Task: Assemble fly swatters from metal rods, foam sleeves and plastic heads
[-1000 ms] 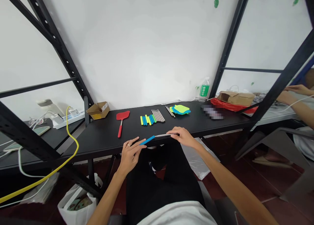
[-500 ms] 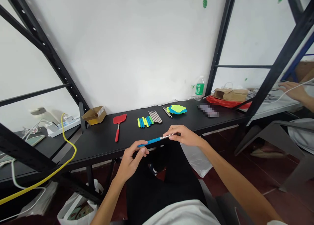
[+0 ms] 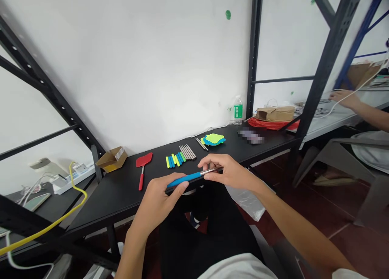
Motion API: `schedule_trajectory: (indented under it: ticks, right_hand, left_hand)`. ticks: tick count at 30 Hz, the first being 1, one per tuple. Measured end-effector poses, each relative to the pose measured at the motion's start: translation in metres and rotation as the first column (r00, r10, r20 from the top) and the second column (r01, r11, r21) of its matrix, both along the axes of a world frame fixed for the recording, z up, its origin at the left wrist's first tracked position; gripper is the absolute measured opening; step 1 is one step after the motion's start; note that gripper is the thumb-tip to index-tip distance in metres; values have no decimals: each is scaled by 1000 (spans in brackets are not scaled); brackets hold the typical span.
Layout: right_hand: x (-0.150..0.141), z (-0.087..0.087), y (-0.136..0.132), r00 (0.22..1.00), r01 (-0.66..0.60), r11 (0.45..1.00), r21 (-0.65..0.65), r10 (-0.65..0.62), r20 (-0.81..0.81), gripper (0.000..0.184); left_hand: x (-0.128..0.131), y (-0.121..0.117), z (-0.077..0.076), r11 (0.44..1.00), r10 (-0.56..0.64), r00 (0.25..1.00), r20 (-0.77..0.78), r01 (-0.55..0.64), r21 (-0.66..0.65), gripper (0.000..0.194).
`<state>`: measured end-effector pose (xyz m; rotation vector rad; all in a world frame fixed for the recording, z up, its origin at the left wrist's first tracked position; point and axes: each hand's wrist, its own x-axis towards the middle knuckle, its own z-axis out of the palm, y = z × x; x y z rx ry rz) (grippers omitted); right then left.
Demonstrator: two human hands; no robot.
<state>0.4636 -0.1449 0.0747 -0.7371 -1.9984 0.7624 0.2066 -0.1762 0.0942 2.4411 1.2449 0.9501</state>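
Observation:
Over the table's front edge, my left hand (image 3: 162, 198) is closed round the left end of a blue handle grip (image 3: 189, 177). A thin metal rod (image 3: 205, 172) runs out of the grip's right end, and my right hand (image 3: 229, 170) pinches it between thumb and fingers. On the table beyond lie a row of short yellow, blue and green handle grips (image 3: 174, 160) and a row of several metal rods (image 3: 188, 152). Farther right are more loose rods (image 3: 201, 144) and a stack of yellow and blue flat swatter heads (image 3: 215, 139). A red fly swatter (image 3: 144, 160) lies to the left.
An open cardboard box (image 3: 112, 159) stands at the table's left end. Toward the right back are a water bottle (image 3: 238, 110), a blurred-out item (image 3: 251, 136) and a red bag (image 3: 270, 124) under another box. A co-worker's hand (image 3: 343, 97) shows far right. A yellow cable (image 3: 65, 216) crosses the left.
The view has shifted a little. My left hand has come nearer the camera and covers more of the grip's left end. Both hands still hold the blue grip and rod.

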Motion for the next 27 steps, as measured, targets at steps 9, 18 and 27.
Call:
schedule_trajectory:
  ticks: [9,18,27]
  right_hand:
    - [0,8,-10,994,86,989,120,-93,54,8]
    - [-6,10,-24,998,59,996,70,-60,15,22]
    - [6,14,-22,987,154,977,147,-159,21,18]
  left_hand:
    - [-13,-14,4,980,89,989,-121,-65,189,26]
    - [15,-27,-2,972,63,980,-190,-16,235,26]
    - [-1,-34,13,969,150,947,-285,-83,234,29]
